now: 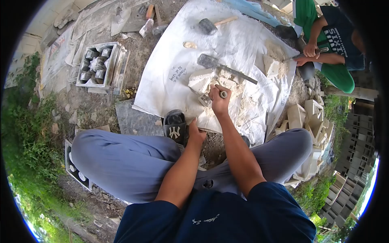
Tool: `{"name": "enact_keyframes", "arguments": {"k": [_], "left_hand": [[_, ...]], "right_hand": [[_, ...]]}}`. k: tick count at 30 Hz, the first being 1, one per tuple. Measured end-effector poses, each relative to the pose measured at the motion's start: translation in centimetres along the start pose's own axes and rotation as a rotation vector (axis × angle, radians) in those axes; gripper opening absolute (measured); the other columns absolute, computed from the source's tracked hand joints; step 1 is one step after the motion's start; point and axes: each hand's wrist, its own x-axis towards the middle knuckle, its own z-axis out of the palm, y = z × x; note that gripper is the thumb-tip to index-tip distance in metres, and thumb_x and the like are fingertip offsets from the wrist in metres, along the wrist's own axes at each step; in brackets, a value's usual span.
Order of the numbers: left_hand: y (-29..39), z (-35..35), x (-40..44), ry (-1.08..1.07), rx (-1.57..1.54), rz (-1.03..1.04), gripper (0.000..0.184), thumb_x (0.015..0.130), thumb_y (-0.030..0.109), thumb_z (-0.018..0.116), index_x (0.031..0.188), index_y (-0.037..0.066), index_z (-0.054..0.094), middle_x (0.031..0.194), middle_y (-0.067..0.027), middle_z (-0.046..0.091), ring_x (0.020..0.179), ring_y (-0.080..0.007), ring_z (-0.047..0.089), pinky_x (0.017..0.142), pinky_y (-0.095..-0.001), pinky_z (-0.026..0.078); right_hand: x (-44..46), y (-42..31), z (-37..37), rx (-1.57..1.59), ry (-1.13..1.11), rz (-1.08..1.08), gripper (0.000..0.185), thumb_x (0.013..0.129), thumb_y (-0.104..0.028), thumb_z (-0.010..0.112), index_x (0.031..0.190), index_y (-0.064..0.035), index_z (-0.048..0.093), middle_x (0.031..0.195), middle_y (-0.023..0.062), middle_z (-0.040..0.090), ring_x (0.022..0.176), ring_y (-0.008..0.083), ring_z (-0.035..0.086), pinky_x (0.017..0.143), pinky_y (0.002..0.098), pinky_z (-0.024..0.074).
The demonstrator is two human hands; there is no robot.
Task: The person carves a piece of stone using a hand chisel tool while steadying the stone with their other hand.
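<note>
My right hand is closed round a round-ended tool handle, over a pale block and broken pale pieces on a white sheet. What lies beneath the fist is partly hidden. My left hand hangs beside my black sandal, fingers pointing toward the sheet; whether it holds anything is not clear. Just beyond the block, a long-handled dark metal tool lies across the pieces. Farther off on the sheet rests a mallet with a wooden handle.
At the upper right a co-worker holds a tool near another pale block. A box of dark cylinders stands at the left. Pale angular pieces are piled right of my knee. A grey slab lies by my sandal.
</note>
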Motion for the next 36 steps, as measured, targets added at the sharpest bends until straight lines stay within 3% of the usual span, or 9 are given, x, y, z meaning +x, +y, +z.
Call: {"name": "enact_keyframes", "arguments": {"k": [5,7,9,14,19,25,31,36], "left_hand": [[-0.1,-0.8,0.5,0.07,-0.019,0.001,0.038,0.096,0.023,0.058,0.131,0.008,0.054,0.127,-0.009,0.063,0.117,-0.028,0.061,0.103,-0.0446,0.049],[-0.5,-0.8,1.0,-0.015,-0.058,0.016,0.038,0.097,0.022,0.057,0.132,0.007,0.053,0.128,-0.0097,0.062,0.117,-0.0291,0.061,0.102,-0.0446,0.049],[-0.3,0.1,0.2,-0.036,-0.069,-0.032,0.038,0.098,0.023,0.057,0.132,0.008,0.053,0.128,-0.0098,0.062,0.117,-0.0289,0.061,0.103,-0.0449,0.049],[0.4,0.9,-0.5,-0.1,-0.042,-0.065,0.039,0.099,0.029,0.056,0.132,0.009,0.054,0.129,-0.0093,0.062,0.117,-0.028,0.061,0.104,-0.0457,0.047],[-0.2,0.3,-0.3,-0.122,-0.065,-0.039,0.04,0.101,0.032,0.053,0.134,0.009,0.053,0.131,-0.0082,0.062,0.119,-0.0272,0.061,0.105,-0.0453,0.046],[-0.6,0.4,0.8,-0.238,-0.003,-0.036,0.041,0.103,0.033,0.051,0.133,0.005,0.054,0.13,-0.0115,0.062,0.119,-0.0296,0.06,0.106,-0.0459,0.044],[-2.2,0.4,1.3,-0.228,0.113,-0.102,0.042,0.104,0.033,0.049,0.134,0.004,0.053,0.129,-0.0133,0.063,0.116,-0.0305,0.062,0.102,-0.0492,0.048],[-3.2,0.0,2.1,-0.18,-0.005,-0.037,0.041,0.106,0.032,0.045,0.135,0.004,0.051,0.132,-0.0148,0.06,0.119,-0.0316,0.06,0.105,-0.0502,0.047]], "right_hand": [[-0.5,-2.8,1.0,-0.006,0.04,-0.041,0.04,0.094,-0.007,0.057,0.058,-0.0007,0.042,0.055,-0.004,0.04,0.053,0.0049,0.032,0.048,0.0284,0.0235],[-0.9,-0.8,0.4,-0.03,0.0,-0.032,0.039,0.094,-0.006,0.056,0.058,-0.0003,0.043,0.054,-0.0035,0.04,0.053,0.0049,0.033,0.048,0.0287,0.0236],[-1.1,1.1,0.1,-0.24,-0.028,-0.086,0.039,0.094,-0.005,0.056,0.058,-0.0005,0.043,0.054,-0.0035,0.04,0.053,0.0051,0.033,0.048,0.0282,0.0238],[-0.5,-2.0,0.4,0.078,0.008,-0.046,0.042,0.095,-0.004,0.055,0.056,-0.0015,0.041,0.053,-0.0016,0.039,0.051,0.0062,0.033,0.048,0.0285,0.0253],[-1.2,-0.2,0.6,-0.218,-0.107,-0.014,0.039,0.094,-0.006,0.057,0.058,-0.0019,0.041,0.055,-0.0036,0.04,0.052,0.0053,0.033,0.048,0.0285,0.0248],[-0.8,-2.7,0.4,-0.049,-0.042,0.013,0.039,0.094,-0.007,0.058,0.058,-0.0021,0.043,0.054,-0.0047,0.04,0.053,0.0047,0.033,0.048,0.0285,0.0246],[-2.7,-1.7,-0.9,-0.286,-0.042,0.02,0.041,0.093,-0.005,0.055,0.056,-0.0027,0.039,0.053,-0.0013,0.04,0.052,0.0062,0.032,0.049,0.0283,0.0241],[-2.3,-3.6,-2.5,-0.007,0.049,0.039,0.043,0.096,-0.005,0.053,0.056,-0.004,0.04,0.052,-0.0004,0.037,0.047,0.0092,0.028,0.048,0.03,0.0249]]}}
